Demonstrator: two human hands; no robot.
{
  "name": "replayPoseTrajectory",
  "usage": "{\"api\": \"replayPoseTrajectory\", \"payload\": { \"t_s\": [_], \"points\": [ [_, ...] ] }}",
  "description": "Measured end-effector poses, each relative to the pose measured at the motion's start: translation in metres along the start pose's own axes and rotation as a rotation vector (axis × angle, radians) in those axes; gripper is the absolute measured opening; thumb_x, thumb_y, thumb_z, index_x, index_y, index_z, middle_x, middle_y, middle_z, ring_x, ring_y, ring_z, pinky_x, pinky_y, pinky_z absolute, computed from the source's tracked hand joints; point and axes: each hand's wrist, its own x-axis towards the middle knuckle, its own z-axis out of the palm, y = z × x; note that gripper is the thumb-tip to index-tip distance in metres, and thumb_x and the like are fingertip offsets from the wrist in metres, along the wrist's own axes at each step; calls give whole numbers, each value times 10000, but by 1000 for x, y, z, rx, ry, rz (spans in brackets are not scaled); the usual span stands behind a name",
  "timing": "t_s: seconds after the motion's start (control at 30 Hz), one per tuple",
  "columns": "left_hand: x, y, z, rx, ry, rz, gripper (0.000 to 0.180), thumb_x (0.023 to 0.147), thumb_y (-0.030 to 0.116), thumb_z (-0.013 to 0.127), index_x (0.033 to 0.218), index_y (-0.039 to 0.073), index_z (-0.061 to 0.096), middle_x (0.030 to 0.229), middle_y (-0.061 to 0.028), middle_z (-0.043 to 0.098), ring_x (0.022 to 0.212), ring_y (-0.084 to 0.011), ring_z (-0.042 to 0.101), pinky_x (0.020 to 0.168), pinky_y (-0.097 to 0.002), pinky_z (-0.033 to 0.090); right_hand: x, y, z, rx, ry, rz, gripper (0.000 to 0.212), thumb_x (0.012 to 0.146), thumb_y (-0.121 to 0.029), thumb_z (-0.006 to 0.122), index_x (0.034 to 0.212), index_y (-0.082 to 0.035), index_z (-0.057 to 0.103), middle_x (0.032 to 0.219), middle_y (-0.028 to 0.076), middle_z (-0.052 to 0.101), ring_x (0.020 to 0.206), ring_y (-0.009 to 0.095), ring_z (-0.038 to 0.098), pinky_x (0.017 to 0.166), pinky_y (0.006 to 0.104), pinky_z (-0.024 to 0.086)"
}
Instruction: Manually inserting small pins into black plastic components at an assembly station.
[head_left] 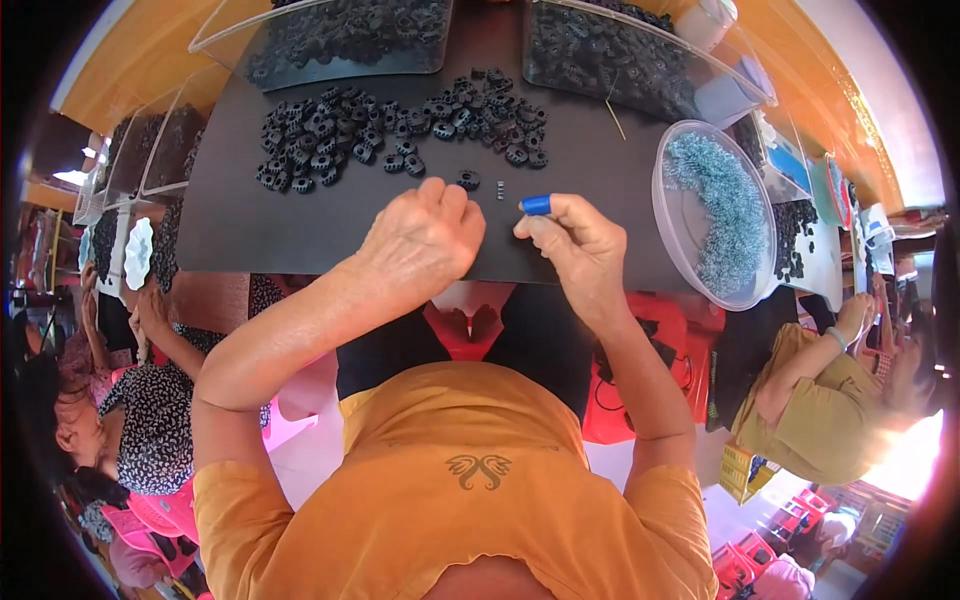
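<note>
My left hand [425, 232] is closed above the near part of the dark table, its fingers curled under; whatever they hold is hidden. Just beyond its knuckles lies a single small black plastic part [468, 180]. My right hand [580, 240] pinches thumb against index finger, and a blue finger cover [537, 205] wraps that fingertip. Anything in the pinch is too small to name. Between the two hands, a tiny metal spring [501, 190] rests on the table. A heap of similar black parts [320, 135] spreads across the table beyond my left hand.
Two clear bins [350, 75] [610, 85] of black parts stand at the far edge. At right, a round clear tub [664, 215] holds many bluish springs [725, 215]; a thin stick [615, 119] lies nearby. Co-workers sit left [150, 430] and right [830, 410].
</note>
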Motion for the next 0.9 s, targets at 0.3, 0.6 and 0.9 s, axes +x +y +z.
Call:
{"api": "replayPoseTrajectory", "payload": {
  "t_s": [0.3, 0.6, 0.9],
  "points": [
    [-9, 5, 17, -5, 118, 82, 279, 584, 53, 581, 834, -70, 572, 684, -74, 432, 629, -202, 474, 494, -293, 446, 1, 8, 3, -7, 25, -87, 61, 825, 24, 604, 884, 21, 617, 777, 18, 598, 677, 48, 518, 594, 210, 424],
    [-6, 6, 12, -82, 97, 78, 258, 578, 65, 560, 801, -65, 568, 685, -78, 438, 632, -209, 482, 509, -308, 442, 25, 0, 11, -577, 151, -441, 79, 733, -24, 665, 796, -4, 620, 726, 107, 582, 672, 240, 555, 618, 325, 444],
    [100, -55, -32, -236, 440, 6, 118, 678, 25, 621, 723, 36, 512, 663, -112, 495, 636, -301, 534, 534, -404, 433, 36, 12, 23, -957, 144, -580, 160, 685, -92, 698, 751, -41, 562, 767, 99, 510, 737, 288, 507, 578, 394, 445]
  ]
}}
